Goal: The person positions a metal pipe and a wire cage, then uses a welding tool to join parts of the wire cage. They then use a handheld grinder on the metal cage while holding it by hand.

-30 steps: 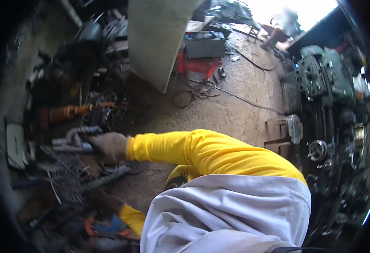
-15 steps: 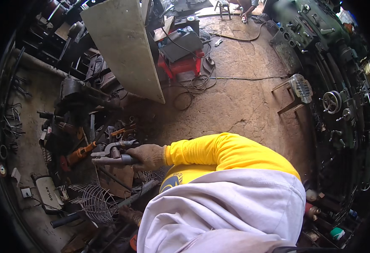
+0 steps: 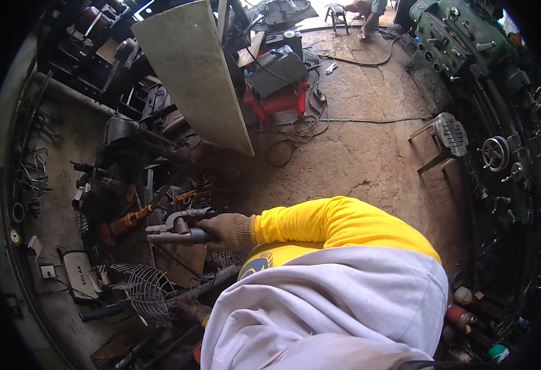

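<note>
My right hand (image 3: 230,230), in a brown knit glove below a yellow sleeve, is closed round the dark grip of a grey metal clamp-like tool (image 3: 183,225). A curved arm, a flat bar and a short dark cylinder make up its front, held over the cluttered floor. My left hand (image 3: 193,309), gloved too, is low in the picture beside a round wire grille (image 3: 150,291). Its fingers are mostly hidden, so I cannot tell whether it holds anything. Close to the tool lies an orange power tool (image 3: 130,223). Beneath it is a brown board (image 3: 181,265).
A large pale sheet (image 3: 199,74) leans at the upper left. Behind it stands a red stool (image 3: 276,106) with boxes, and cables (image 3: 307,126) coil on the floor. A metal stool (image 3: 450,135) and a green machine (image 3: 467,37) are on the right. Someone crouches (image 3: 369,18) far off.
The whole view has shifted slightly, so the surroundings sit farther right and lower. My right hand keeps its hold on the grey tool, and my left hand stays beside the wire grille.
</note>
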`<state>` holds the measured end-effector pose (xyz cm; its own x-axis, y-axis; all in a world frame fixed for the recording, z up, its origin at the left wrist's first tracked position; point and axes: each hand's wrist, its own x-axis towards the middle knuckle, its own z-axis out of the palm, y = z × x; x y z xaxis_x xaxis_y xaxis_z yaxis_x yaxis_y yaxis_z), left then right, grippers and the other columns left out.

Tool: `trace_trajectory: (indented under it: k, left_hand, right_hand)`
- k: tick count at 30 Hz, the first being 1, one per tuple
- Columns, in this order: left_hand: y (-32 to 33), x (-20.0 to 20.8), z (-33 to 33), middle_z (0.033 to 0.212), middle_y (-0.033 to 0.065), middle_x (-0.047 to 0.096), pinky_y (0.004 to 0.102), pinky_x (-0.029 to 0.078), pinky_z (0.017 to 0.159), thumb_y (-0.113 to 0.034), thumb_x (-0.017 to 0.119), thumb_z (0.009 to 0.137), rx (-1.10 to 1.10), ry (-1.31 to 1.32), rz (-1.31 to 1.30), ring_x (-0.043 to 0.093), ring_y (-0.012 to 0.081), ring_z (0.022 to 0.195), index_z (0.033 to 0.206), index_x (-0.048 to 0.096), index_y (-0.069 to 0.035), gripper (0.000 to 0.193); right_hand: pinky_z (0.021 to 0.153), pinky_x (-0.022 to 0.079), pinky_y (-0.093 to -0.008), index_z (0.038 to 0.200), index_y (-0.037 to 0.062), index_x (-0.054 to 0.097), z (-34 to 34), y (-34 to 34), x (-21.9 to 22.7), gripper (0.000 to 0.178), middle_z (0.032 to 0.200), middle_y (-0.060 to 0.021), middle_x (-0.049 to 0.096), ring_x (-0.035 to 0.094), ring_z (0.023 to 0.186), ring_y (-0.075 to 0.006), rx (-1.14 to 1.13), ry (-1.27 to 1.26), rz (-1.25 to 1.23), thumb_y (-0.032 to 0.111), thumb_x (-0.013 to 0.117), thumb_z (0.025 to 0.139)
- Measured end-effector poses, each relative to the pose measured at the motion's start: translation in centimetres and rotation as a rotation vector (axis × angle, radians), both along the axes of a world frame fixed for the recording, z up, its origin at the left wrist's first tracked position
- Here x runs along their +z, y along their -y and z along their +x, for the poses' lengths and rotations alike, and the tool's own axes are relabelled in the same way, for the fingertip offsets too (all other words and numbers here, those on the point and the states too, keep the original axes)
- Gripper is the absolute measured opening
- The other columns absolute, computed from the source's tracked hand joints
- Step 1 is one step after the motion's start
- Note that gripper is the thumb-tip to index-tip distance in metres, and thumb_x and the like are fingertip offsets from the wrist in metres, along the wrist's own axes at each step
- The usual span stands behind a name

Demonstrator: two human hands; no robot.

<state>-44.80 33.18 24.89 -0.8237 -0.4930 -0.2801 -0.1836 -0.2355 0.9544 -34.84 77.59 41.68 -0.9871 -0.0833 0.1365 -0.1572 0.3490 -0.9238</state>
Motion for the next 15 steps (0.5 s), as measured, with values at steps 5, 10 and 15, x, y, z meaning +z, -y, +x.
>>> trace_trajectory:
  k: [5, 10, 15]
  left_hand:
    - [0.1, 0.0, 0.4, 0.124, 0.0103, 0.061, 0.0363, 0.051, 0.094, -0.022, 0.048, 0.102, 0.009, 0.007, 0.008, 0.062, 0.02, 0.105, 0.135, 0.05, -0.008, 0.036]
    - [0.7, -0.3, 0.5, 0.127, 0.0106, 0.06, 0.0371, 0.051, 0.095, -0.023, 0.047, 0.103, 0.023, 0.022, 0.023, 0.062, 0.0204, 0.107, 0.138, 0.048, -0.008, 0.038]
    - [1.5, -0.4, 0.9, 0.129, 0.011, 0.059, 0.0379, 0.051, 0.097, -0.024, 0.046, 0.104, 0.036, 0.025, 0.032, 0.061, 0.0209, 0.108, 0.141, 0.045, -0.009, 0.04]
  right_hand:
    - [0.091, 0.049, -0.0478, 0.122, 0.0056, 0.057, -0.4, 0.0, -0.5, 0.048, 0.108, -0.0211, 0.067, 0.064, 0.103, -0.0396, 0.015, -0.004, 0.019, 0.032, 0.07, 0.084]
    - [0.091, 0.049, -0.0478, 0.123, 0.0054, 0.057, -0.5, 0.0, -0.7, 0.049, 0.108, -0.0209, 0.067, 0.064, 0.103, -0.0398, 0.015, -0.007, 0.011, 0.032, 0.071, 0.085]
    - [0.088, 0.05, -0.0482, 0.126, 0.0057, 0.056, -0.3, -0.2, -0.6, 0.052, 0.107, -0.0217, 0.067, 0.065, 0.102, -0.0403, -0.009, 0.025, 0.023, 0.033, 0.07, 0.085]
